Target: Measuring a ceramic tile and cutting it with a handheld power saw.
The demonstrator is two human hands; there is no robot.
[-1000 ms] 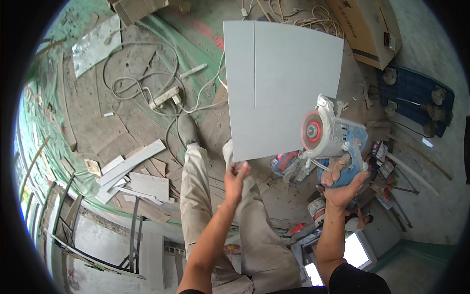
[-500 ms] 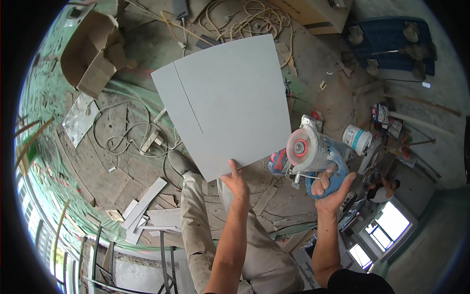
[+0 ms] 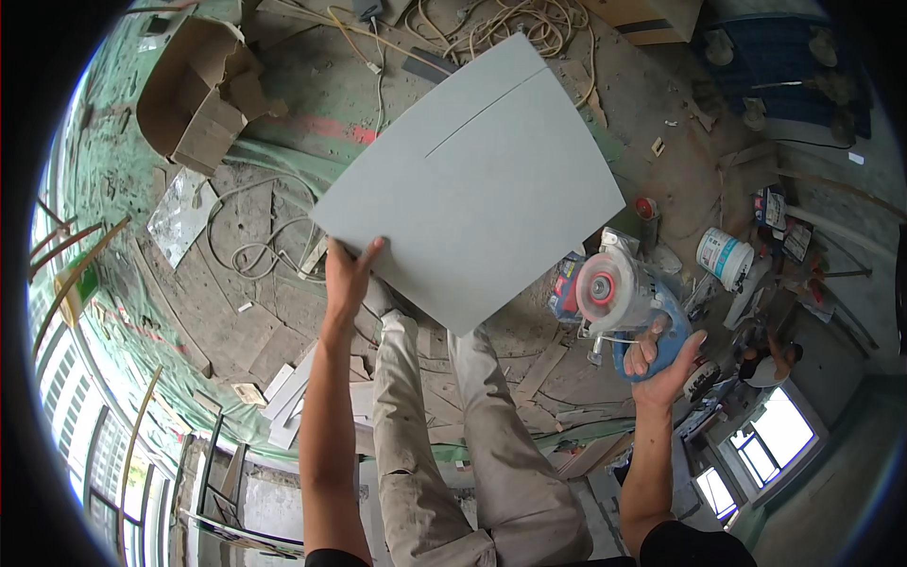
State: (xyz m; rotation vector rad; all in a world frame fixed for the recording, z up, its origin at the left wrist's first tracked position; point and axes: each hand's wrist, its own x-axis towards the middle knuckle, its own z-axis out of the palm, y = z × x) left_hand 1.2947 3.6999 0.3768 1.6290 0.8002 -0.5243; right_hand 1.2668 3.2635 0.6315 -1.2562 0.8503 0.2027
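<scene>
A large light grey tile (image 3: pixel 491 203) is held up in front of my legs, with a thin straight slit running in from its far right edge and stopping partway. My left hand (image 3: pixel 348 269) grips its near left corner, thumb on the top face and fingers hidden beneath. To the right of the tile, my right hand (image 3: pixel 661 359) is wrapped round the handle of a blue handheld tile cutter (image 3: pixel 619 298). Its round disc with a red centre shows through a clear guard and faces the tile. Whether the disc is spinning I cannot tell.
A white bucket (image 3: pixel 725 258) stands right of the cutter. Coiled yellowish hose (image 3: pixel 529 33) and a torn cardboard box (image 3: pixel 203 104) lie at the far side. Pale cable (image 3: pixel 250 255), offcut strips (image 3: pixel 288 402) and a shiny panel (image 3: pixel 182 219) litter the left floor. A person (image 3: pixel 765 362) is at far right.
The tile has turned clockwise, so its slit has swung from the left side to the far right. My left hand has moved left to another corner. My right hand still holds the cutter.
</scene>
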